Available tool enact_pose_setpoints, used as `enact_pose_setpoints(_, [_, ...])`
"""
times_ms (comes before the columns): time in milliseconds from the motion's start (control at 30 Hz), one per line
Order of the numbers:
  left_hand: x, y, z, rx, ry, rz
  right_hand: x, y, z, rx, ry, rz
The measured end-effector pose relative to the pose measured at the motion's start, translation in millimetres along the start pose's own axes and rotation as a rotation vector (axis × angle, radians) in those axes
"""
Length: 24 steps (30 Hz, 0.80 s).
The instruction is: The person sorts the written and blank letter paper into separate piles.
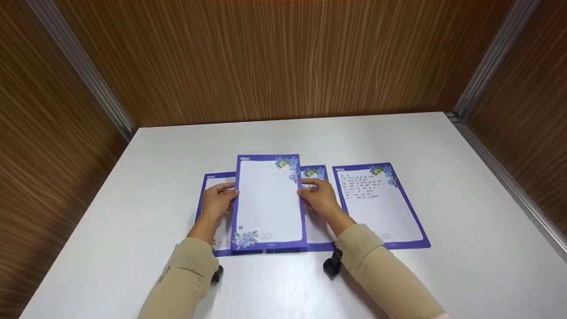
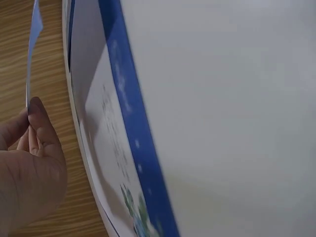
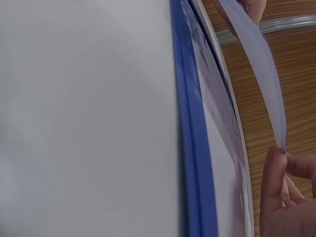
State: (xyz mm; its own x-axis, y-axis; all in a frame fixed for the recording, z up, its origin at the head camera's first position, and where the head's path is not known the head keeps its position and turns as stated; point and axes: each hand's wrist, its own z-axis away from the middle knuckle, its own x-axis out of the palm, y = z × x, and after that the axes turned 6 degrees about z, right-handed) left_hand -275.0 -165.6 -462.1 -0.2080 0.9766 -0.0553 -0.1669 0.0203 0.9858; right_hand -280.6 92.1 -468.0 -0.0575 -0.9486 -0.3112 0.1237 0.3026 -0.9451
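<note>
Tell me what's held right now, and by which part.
The raised purple-bordered floral stationery sheet, pinched by its two long side edges: left hand on one, right hand on the other.

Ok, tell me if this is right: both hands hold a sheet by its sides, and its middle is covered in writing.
Not the writing: in the head view, the middle of the held sheet is blank. The left hand and right hand do hold it by its sides.

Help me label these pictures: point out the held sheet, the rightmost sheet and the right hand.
Held sheet point(image 1: 270, 199), head view, blank white middle.
Rightmost sheet point(image 1: 383, 212), head view, white area below the writing.
Right hand point(image 1: 322, 197), head view, back of the hand.
</note>
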Motion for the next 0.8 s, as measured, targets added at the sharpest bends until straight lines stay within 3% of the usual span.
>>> enact_pose_setpoints(467, [-42.5,0.4,-1.2,-0.049,0.017,0.005,41.3,-11.3,7.1,-0.021,-0.054,-0.032])
enact_pose_setpoints(800, [-60.6,-0.1,-3.8,-0.062,0.053,-0.019,59.6,-16.0,10.0,-0.022,-0.104,-0.029])
